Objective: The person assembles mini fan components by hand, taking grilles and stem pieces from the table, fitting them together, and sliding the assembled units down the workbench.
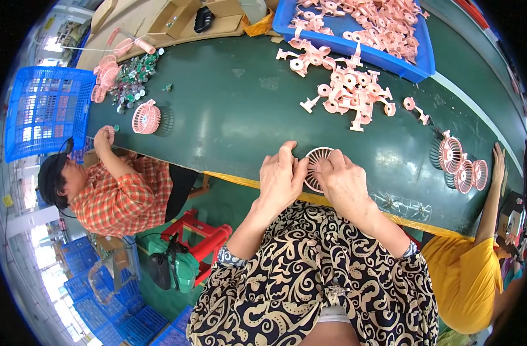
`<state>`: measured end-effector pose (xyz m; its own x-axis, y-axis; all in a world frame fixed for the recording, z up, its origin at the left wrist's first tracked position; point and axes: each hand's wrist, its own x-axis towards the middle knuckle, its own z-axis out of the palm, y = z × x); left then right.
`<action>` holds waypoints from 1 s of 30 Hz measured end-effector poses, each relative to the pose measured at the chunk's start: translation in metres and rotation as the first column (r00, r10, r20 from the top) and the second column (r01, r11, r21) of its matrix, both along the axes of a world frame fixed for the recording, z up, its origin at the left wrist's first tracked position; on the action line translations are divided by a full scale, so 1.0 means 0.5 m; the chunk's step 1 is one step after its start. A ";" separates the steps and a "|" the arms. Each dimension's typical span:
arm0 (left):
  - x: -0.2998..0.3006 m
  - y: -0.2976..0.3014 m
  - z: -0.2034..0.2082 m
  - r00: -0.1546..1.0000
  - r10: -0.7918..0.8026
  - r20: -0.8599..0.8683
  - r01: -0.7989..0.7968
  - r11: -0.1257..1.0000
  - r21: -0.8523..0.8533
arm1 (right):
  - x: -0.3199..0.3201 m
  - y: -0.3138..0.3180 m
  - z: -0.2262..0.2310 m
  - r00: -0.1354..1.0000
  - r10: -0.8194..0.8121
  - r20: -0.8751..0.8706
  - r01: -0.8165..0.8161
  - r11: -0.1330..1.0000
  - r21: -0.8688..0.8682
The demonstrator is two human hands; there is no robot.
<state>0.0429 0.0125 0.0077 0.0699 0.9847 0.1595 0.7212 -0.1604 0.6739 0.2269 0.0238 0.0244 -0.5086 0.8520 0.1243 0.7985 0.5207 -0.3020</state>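
A round pink fan guard (pixel 313 158) with radial slats lies at the table's near edge, between my two hands. My left hand (pixel 282 177) is closed at its left rim, the thumb against the ring and the index finger bent upward. Over the guard's right side, my right hand (pixel 345 180) is closed, its fingers bunched together near the centre. Those fingers cover part of the slats, and whether they pinch anything small there is hidden.
Ahead on the green table (pixel 217 104) lies a pile of pink fan brackets (pixel 355 92), beside a blue bin (pixel 355 43) full of more. Pink fan guards (pixel 451 154) stand at right. Co-workers sit left, in a checked shirt (pixel 125 196), and right, in a yellow shirt (pixel 462 277).
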 end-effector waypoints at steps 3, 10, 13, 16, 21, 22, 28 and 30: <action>0.004 0.002 0.002 1.000 -0.001 0.012 0.001 1.000 0.000 | 0.002 0.001 0.003 0.998 -0.013 -0.063 0.013 1.000 0.009; -0.060 0.025 0.015 0.958 -0.041 0.283 0.089 0.983 -0.158 | 0.006 -0.013 0.026 0.938 0.033 -0.345 -0.021 0.999 0.038; -0.140 0.083 0.014 0.982 0.092 0.165 -0.107 0.991 0.085 | 0.042 -0.025 0.040 0.922 -0.068 -0.381 0.027 0.993 -0.112; -0.295 0.157 0.041 0.878 0.468 -0.099 -0.363 0.787 0.498 | 0.091 -0.039 0.049 0.927 -0.182 -0.327 0.131 0.977 -0.171; -0.564 0.267 0.044 0.545 0.789 -0.284 -0.422 0.551 0.720 | 0.222 -0.061 0.045 0.871 -0.450 -0.195 0.421 0.890 -0.173; -0.589 0.295 0.033 0.389 0.869 -0.306 -0.409 0.460 0.788 | 0.248 -0.066 0.046 0.854 -0.494 -0.163 0.473 0.868 -0.154; -0.917 0.233 -0.073 0.681 0.732 0.007 -0.724 0.672 0.155 | 0.373 -0.026 0.021 0.697 -0.702 -0.146 0.705 0.708 -0.036; -0.844 0.231 -0.091 0.791 0.603 0.100 -0.611 0.775 0.160 | 0.435 -0.023 0.010 0.616 -0.773 -0.151 0.786 0.615 0.061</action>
<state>-0.3792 0.1279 -0.0380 -0.5434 0.7755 0.3216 0.6815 0.1838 0.7084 0.4442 0.0126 0.0294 0.3622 0.8976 0.2513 0.8875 -0.2497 -0.3872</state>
